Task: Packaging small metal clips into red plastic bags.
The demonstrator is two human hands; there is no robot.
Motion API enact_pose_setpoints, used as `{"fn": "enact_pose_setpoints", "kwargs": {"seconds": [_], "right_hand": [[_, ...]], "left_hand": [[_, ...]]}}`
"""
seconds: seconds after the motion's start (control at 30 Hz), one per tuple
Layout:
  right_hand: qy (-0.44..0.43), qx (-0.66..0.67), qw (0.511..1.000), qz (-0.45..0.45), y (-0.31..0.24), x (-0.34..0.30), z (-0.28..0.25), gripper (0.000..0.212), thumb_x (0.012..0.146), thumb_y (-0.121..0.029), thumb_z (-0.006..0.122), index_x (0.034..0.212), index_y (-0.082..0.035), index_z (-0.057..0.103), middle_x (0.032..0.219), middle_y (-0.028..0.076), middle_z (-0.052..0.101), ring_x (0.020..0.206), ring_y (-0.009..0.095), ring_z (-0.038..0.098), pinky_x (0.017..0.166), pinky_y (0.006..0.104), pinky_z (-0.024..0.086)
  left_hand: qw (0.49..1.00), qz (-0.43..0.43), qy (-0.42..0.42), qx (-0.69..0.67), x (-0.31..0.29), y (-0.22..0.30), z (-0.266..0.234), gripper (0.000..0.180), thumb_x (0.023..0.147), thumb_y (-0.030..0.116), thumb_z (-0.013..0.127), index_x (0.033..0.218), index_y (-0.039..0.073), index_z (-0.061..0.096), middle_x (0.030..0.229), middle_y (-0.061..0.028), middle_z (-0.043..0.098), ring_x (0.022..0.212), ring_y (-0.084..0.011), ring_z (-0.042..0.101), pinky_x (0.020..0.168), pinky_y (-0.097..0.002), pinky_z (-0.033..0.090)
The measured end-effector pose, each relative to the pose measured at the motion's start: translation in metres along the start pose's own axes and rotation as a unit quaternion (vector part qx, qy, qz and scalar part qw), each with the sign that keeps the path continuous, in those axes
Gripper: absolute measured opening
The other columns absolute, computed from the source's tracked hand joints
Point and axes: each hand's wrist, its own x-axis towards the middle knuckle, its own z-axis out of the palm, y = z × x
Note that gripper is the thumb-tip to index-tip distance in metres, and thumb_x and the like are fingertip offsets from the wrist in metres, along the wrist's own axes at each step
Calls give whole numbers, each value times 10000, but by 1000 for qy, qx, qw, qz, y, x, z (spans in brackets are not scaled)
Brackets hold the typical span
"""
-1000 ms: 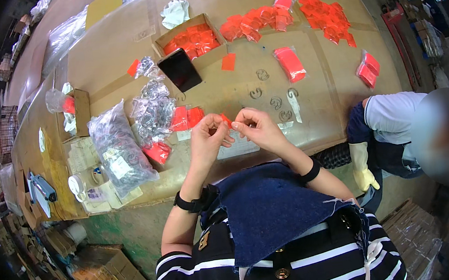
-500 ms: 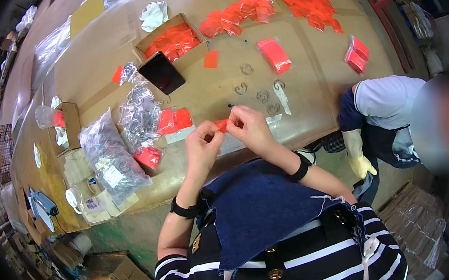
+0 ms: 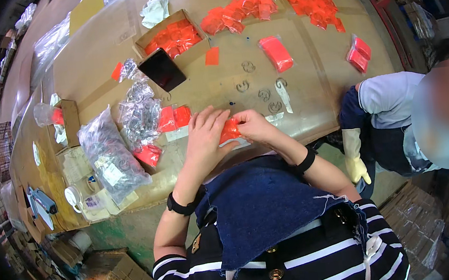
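Note:
My right hand (image 3: 256, 128) pinches the right edge of a small shiny red plastic bag (image 3: 229, 132) at the near side of the table. Fingers stretched and thumb apart, my left hand (image 3: 205, 137) lies against the bag's left side, without a visible grip on it. Just left of my hands, flat red packets (image 3: 174, 118) rest on a white paper. Beside them is a heap of silvery metal rings (image 3: 139, 111) in clear plastic. Several loose metal rings (image 3: 264, 95) lie beyond my right hand.
An open cardboard box (image 3: 202, 48) of red bags stands ahead, a black tablet (image 3: 163, 71) leaning at it. Red bags (image 3: 311, 5) are spread at the far right. A large clear sack (image 3: 111, 157) sits at left. A co-worker in yellow gloves (image 3: 357, 168) is at right.
My left hand has gone from a pinch to stretched fingers beside the red bag. My right hand has moved slightly right and nearer, and more of the bag shows. The co-worker has leaned slightly.

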Motion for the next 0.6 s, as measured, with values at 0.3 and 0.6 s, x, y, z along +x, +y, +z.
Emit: {"fn": "enact_pose_setpoints", "kwargs": {"seconds": [0.3, 0.6], "right_hand": [[-85, -34, 994, 53, -26, 2, -25, 138, 868, -212, 654, 875, -77, 680, 636, -32, 570, 500, 29, 489, 441, 194, 381], [226, -495, 802, -246, 11, 65, -72, 88, 756, -114, 671, 784, -35, 646, 815, 145, 644, 794, 344, 627, 682, 436, 506]], "left_hand": [[996, -36, -37, -66, -23, -26, 29, 358, 727, 136, 731, 1055, 36, 631, 877, -128, 666, 856, -330, 626, 875, -439, 447], [969, -170, -21, -176, -34, -41, 31, 316, 740, 115, 716, 1032, 24, 640, 845, -163, 659, 786, -346, 625, 708, -397, 486]]}}
